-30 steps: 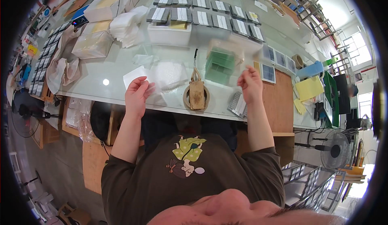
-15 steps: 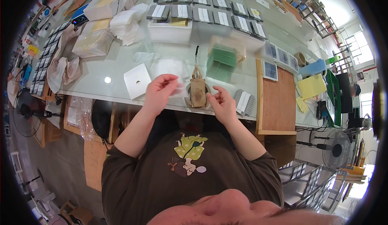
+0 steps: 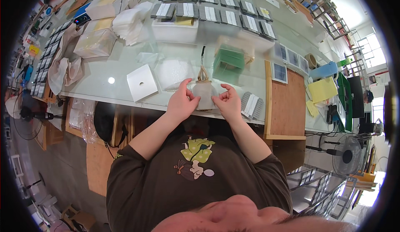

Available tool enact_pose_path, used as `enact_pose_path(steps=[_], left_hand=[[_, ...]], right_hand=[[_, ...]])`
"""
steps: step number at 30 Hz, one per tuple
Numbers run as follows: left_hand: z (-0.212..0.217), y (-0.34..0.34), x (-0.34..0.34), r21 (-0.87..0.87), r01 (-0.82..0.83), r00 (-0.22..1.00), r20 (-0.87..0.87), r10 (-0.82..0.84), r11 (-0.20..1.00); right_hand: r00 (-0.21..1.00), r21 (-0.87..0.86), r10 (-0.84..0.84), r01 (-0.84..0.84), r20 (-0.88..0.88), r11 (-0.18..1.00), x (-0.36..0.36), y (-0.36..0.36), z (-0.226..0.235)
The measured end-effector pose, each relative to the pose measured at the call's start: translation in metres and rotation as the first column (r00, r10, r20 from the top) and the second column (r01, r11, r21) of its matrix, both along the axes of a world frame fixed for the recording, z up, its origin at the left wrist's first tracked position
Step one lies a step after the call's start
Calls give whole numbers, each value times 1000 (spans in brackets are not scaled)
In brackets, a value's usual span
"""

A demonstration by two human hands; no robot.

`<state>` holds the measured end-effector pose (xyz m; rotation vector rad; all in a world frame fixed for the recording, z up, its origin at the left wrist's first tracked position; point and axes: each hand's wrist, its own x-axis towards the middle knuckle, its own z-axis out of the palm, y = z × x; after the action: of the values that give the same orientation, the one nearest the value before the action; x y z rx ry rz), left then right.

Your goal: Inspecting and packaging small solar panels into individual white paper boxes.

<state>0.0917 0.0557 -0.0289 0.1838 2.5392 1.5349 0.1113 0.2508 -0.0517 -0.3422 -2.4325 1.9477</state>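
Note:
A small translucent whitish sheet lies over a tan, worn block-shaped tool at the table's near edge. Most of the tool is covered by it; its top end and looped cords show beyond. My left hand pinches the sheet's left side between thumb and fingers. At its right side, my right hand has thumb and fingertips closed on the edge. Left of my hands are a pile of thin clear pieces and a white square card with a small hole. A banded grey stack sits beside my right hand.
A green block-like stand stands behind my right hand. Several banded stacks line the table's back, some above a white box. Wrapped packages are at left. Small solar panels rest by a wooden board at right.
My left hand has moved right and down to the tool. The whitish sheet it carried now lies over the tool, and my right hand has closed at its edge.

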Motion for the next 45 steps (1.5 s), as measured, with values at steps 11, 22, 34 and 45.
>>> enact_pose_path(steps=[11, 22, 34, 45], left_hand=[[-19, -3, 0, 155, -53, 998, 54, 46, 986], [-14, -2, 7, 67, -86, 994, -63, 90, 994], [-17, -32, 19, -245, 224, 654, -680, -332, 943], [-19, -32, 18, -244, 231, 647, -684, -335, 942]], right_hand=[[1000, -33, -8, 8, -24, 999, 3, -2, 2], [998, 244, -8, 22, -61, 970, 9, 7, 19], [956, 863, 272, -225, 107, 451, 13, 149, 38], [992, 602, 68, -119, 107, 790, 4, 156, 35]])
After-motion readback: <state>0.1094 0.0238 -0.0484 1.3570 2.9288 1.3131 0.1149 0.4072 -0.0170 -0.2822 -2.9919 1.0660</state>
